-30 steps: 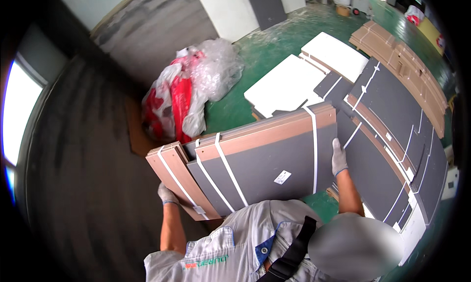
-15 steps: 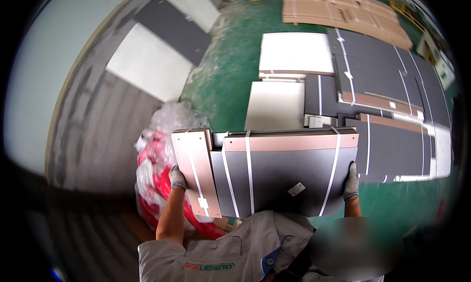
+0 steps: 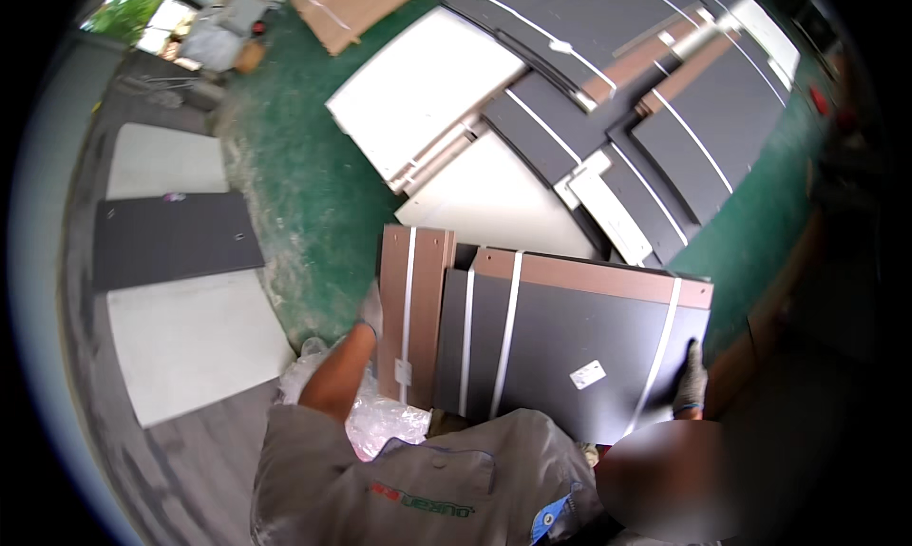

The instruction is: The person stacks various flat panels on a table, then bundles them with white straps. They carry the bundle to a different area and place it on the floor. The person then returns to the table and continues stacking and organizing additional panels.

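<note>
In front of my body I carry a strapped bundle of panels. Its main face is dark grey with a copper-brown strip along the top, and a narrow brown panel stack makes up the left end. White straps run across it, and a small white label is stuck low on the grey face. My gloved left hand is blurred and grips the left edge. At the opposite edge, my gloved right hand wraps around the side. Most fingers on both hands are hidden behind the edges.
Beyond the bundle, strapped grey panel stacks and white panels lie on the green floor. Brown boards sit at the far side. To the left, white and grey panels rest on grey boards. Clear plastic wrap lies by my left arm.
My view has turned to the right, so the floor stacks appear rotated and closer. The bundle stays in both hands. The red and clear plastic at left is now mostly hidden.
</note>
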Tool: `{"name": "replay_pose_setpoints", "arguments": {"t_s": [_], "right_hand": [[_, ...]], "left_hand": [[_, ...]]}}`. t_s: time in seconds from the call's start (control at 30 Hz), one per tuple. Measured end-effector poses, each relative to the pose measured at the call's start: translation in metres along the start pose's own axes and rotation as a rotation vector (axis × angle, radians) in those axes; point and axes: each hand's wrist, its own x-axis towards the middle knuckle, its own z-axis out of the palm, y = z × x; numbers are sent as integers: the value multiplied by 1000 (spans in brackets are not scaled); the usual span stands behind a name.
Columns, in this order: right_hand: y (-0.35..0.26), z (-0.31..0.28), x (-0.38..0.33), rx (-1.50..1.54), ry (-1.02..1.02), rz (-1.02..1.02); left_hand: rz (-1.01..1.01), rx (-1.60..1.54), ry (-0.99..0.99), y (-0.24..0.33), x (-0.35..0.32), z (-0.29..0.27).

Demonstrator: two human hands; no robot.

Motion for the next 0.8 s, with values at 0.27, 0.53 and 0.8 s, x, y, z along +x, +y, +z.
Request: {"name": "replay_pose_setpoints", "arguments": {"t_s": [0.27, 0.53, 0.8], "right_hand": [[175, -19, -24, 505, 43, 414], [212, 96, -4, 497, 145, 498], [166, 140, -2, -62, 373, 238]], "left_hand": [[15, 714, 58, 123, 34, 143], [293, 971, 4, 209, 183, 199], [657, 1105, 169, 92, -71, 174]]}}
